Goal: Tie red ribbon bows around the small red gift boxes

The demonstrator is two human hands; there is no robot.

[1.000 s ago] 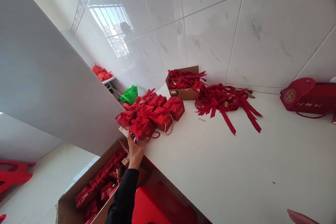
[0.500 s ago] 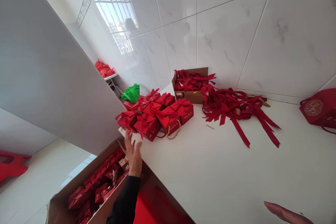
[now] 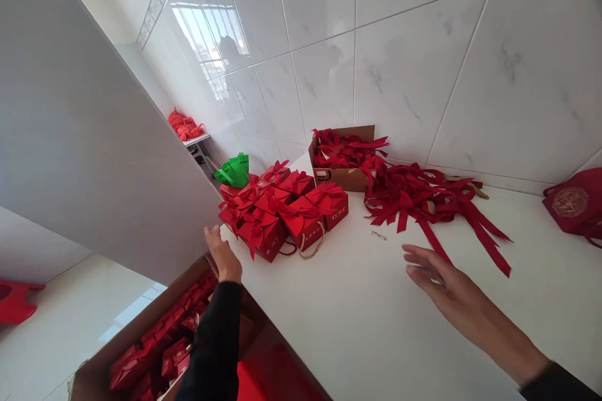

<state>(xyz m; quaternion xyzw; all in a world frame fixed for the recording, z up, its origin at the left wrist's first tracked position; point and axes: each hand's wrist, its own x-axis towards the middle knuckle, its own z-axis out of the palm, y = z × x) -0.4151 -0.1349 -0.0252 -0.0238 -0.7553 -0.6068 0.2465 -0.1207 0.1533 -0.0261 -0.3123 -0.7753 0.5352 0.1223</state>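
My left hand (image 3: 221, 255) hovers at the counter's left edge, just short of a cluster of red gift boxes (image 3: 282, 210) with red bows and cord handles. Its fingers curl loosely and hold nothing. My right hand (image 3: 454, 291) reaches over the white counter (image 3: 376, 313) with fingers stretched out, empty, pointing towards a heap of loose red ribbon bows (image 3: 423, 200). The nearest ribbon tail lies just beyond its fingertips.
A small cardboard box (image 3: 343, 156) full of red ribbons stands against the tiled wall. A large carton (image 3: 150, 344) of red boxes sits below the counter's left edge. A red bag (image 3: 576, 203) lies at far right. A green bag (image 3: 234, 170) is behind the gift boxes.
My left hand let go of the front gift box and drew back to the counter edge. My right hand came up from the bottom right corner towards the ribbons.
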